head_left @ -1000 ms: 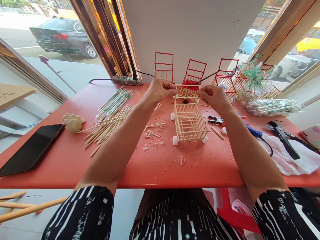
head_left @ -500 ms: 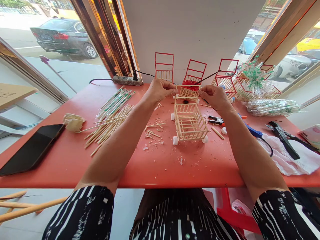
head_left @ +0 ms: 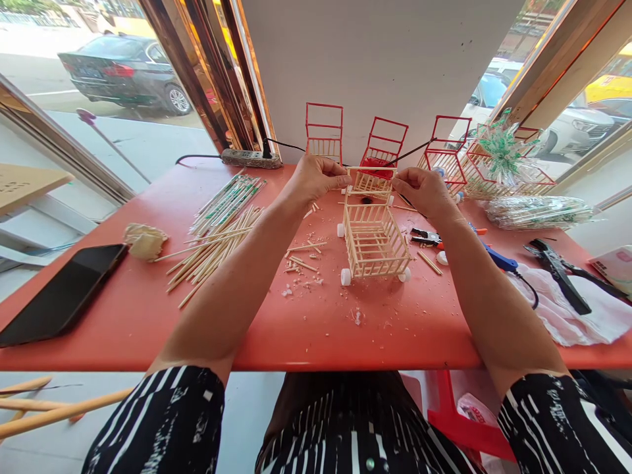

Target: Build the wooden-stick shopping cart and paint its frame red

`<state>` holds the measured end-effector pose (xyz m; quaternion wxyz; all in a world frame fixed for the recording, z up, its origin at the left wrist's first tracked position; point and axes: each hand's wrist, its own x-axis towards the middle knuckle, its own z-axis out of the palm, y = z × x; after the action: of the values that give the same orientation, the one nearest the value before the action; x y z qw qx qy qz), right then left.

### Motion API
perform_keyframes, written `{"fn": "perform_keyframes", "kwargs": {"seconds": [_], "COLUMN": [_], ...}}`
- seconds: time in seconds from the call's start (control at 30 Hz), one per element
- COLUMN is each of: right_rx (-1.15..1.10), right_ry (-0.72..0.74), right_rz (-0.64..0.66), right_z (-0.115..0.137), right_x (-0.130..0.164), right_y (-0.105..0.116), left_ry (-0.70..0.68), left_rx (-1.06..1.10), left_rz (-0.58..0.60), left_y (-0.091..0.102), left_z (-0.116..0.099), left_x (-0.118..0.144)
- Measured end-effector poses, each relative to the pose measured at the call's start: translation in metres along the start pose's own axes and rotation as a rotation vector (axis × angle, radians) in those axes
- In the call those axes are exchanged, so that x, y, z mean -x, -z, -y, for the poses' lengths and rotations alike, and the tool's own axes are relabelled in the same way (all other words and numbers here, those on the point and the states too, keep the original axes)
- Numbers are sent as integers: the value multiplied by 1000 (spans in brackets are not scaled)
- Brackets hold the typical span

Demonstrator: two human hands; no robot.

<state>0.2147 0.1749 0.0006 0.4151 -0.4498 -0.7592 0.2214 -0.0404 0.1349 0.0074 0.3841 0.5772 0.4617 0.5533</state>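
A small cart of pale wooden sticks (head_left: 374,241) with white wheels stands on the red table (head_left: 306,329). At its far end a stick panel (head_left: 371,180) is held upright over the cart's back edge. My left hand (head_left: 316,178) pinches the panel's left end. The panel's right end is pinched by my right hand (head_left: 423,189). Both forearms reach out over the table on either side of the cart.
Loose chopsticks (head_left: 217,237) lie left of the cart, a black phone (head_left: 64,293) and crumpled paper (head_left: 144,241) further left. Red-framed stick carts (head_left: 382,148) line the back wall. A blue glue gun (head_left: 496,257), black cutters (head_left: 560,266), white cloth (head_left: 573,309) and bagged sticks (head_left: 538,212) lie right.
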Motion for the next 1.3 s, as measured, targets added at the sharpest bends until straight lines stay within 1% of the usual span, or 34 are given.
{"fn": "perform_keyframes", "kwargs": {"seconds": [0.37,0.67,1.1,1.3], "right_rx": [-3,1,-16,-16], "right_ry": [7,-15,15,4], "right_rz": [4,-3,7,10], "right_z": [0,1,0,0], "right_x": [0,0,0,0], "right_y": [0,0,0,0], "left_ry": [11,7,13,20], "left_rx": [28,38,38,41], "left_rz": [-13,-13,-19,-12], "left_y": [-1,-1,-2,-1], "left_z": [0,1,0,0], "left_x": [1,0,1,0]}}
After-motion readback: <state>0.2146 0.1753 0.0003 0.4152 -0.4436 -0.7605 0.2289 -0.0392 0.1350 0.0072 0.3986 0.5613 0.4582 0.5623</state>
